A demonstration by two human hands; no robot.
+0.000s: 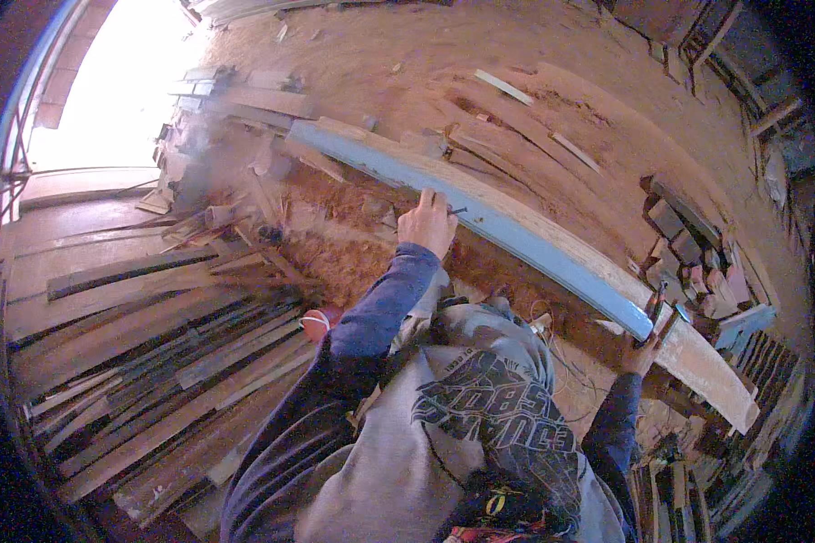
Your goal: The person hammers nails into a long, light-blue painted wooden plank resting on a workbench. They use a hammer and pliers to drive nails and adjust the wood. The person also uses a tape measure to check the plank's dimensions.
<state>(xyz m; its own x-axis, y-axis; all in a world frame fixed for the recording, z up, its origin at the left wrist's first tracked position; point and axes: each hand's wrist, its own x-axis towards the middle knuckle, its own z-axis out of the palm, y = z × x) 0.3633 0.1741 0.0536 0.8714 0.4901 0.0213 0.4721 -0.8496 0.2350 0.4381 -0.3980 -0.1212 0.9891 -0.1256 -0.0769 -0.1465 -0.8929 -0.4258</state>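
A long wooden plank (480, 224) with a pale blue painted side and a bare top edge runs slantwise in front of me, from upper left to lower right. My left hand (428, 223) is closed at its near side, left of the middle. From those fingers a thin dark rod (459, 211), like a nail or pencil, sticks out against the blue face. My right hand (641, 353) is closed by the plank's right end, partly hidden. A dark upright tool (658, 303) stands at that end, its kind unclear.
Another pale board (711, 376) extends beyond the plank's right end. Stacked wood offcuts (688, 244) lie at the right. Many loose boards (181, 362) cover the left side, near a red round object (319, 322). Wood strips (505, 87) lie on the brown dirt floor (380, 54).
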